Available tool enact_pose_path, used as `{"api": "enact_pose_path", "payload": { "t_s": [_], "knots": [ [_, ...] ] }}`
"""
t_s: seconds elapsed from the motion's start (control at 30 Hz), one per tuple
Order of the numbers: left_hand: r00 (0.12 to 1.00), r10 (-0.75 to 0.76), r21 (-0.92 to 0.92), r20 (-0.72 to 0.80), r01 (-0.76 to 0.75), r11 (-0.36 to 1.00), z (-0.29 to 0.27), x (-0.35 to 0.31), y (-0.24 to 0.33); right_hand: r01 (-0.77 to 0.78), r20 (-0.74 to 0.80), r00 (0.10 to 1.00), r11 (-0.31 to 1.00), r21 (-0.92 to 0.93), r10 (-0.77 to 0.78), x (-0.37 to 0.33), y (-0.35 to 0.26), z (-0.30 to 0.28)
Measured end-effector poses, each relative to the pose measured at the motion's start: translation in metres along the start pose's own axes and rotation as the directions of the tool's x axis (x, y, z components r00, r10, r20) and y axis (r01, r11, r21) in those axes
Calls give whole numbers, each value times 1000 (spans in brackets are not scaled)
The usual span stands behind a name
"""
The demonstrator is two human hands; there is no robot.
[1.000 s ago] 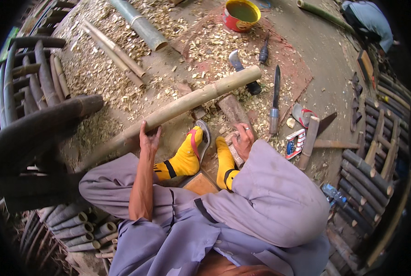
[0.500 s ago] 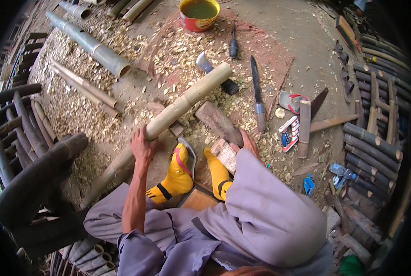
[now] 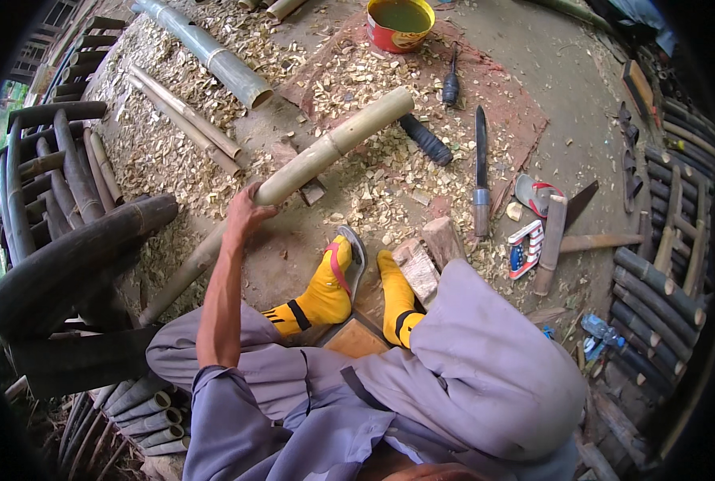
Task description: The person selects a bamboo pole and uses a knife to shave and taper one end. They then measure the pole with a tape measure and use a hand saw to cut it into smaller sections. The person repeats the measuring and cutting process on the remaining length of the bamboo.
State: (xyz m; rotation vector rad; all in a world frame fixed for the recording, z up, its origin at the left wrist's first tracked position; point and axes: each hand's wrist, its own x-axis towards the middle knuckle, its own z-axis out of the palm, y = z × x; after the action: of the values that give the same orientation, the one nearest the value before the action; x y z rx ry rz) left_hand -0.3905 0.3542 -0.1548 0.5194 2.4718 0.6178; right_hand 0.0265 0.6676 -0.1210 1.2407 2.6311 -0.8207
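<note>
My left hand (image 3: 249,210) grips a long pale bamboo pole (image 3: 333,144) around its middle, its fingers partly hidden. The pole slants from the lower left up toward the middle, its far end raised over the wood chips. My right hand is out of sight behind my bent right knee. Beside that knee lie a dark wooden block (image 3: 443,240), its near end hidden, and a pale rough block (image 3: 416,271). Past the pole lies a black wrapped handle (image 3: 426,140). To the right rests a long knife (image 3: 481,172) with a metal-collared handle.
Wood chips (image 3: 189,80) cover much of the ground. A yellow-and-red bucket (image 3: 399,40) of greenish liquid stands at the far side. A handsaw (image 3: 526,250) and a sandal (image 3: 538,195) lie at right. Dark bamboo frames stand at left (image 3: 69,168) and right (image 3: 654,297).
The dark wooden block that my right hand held has come down beside my right knee, and the right hand has gone from view. My left hand stays on the pole; the view has shifted.
</note>
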Motion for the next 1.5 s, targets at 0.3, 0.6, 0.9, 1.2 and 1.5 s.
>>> {"api": "enact_pose_path", "payload": {
  "t_s": [0.3, 0.6, 0.9, 1.2, 1.5],
  "knots": [
    [972, 132, 35, -194, -127, 991, -3, -16, 26, -81, -110, 991, 997, 15, 82, -27, 15, 3],
    [970, -70, -352, 231, 151, 924, -27, 2, -8, -146, -204, 967, 988, 39, 151, -61, 41, 12],
    [992, 100, -177, -81, -113, 978, -8, -11, 3, -120, -373, 919, 992, 47, 129, -72, 79, -4],
    [923, 329, 332, -201, -252, 909, 51, 37, 131, -127, -374, 925, 979, -161, 58, 57, 152, -42],
    [968, 250, 70, 12, -250, 966, 42, 69, 119, -219, -118, 974, 939, -267, 194, 86, 135, -54]
  ]
}}
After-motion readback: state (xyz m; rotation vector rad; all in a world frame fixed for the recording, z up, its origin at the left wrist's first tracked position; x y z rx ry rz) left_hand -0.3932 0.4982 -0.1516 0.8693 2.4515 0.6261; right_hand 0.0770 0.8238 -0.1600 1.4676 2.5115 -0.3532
